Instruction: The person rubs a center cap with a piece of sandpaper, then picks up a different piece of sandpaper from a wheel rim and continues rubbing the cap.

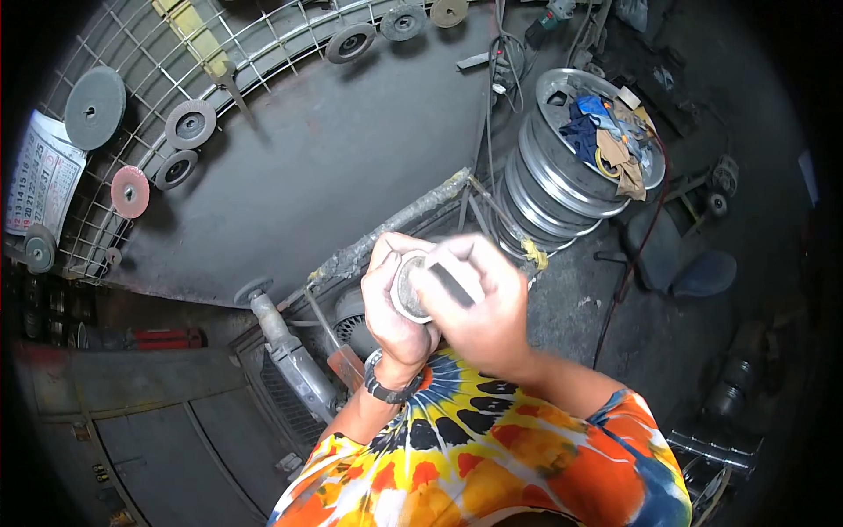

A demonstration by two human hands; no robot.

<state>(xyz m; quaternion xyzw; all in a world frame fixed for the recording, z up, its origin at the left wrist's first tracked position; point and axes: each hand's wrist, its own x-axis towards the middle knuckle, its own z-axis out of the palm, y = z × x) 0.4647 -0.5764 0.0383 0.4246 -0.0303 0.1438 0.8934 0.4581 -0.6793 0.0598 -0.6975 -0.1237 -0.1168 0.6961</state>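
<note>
My left hand (pixel 392 303) grips a small round metal part (pixel 407 288) by its edge, held up in front of my chest. My right hand (pixel 479 303) is closed over the same part from the right, with a dark flat piece (pixel 452 283) pressed against its face; motion blur hides what that piece is. A dark watch sits on my left wrist (pixel 386 386). Both hands hover above an angle grinder (pixel 290 347) lying on the bench below.
A wire rack (pixel 140 97) on the wall holds several grinding discs (pixel 95 107). A calendar (pixel 39 180) hangs at the far left. Stacked alloy wheel rims (pixel 562 176) filled with rags stand at right. A rough metal bar (pixel 395 224) lies behind my hands.
</note>
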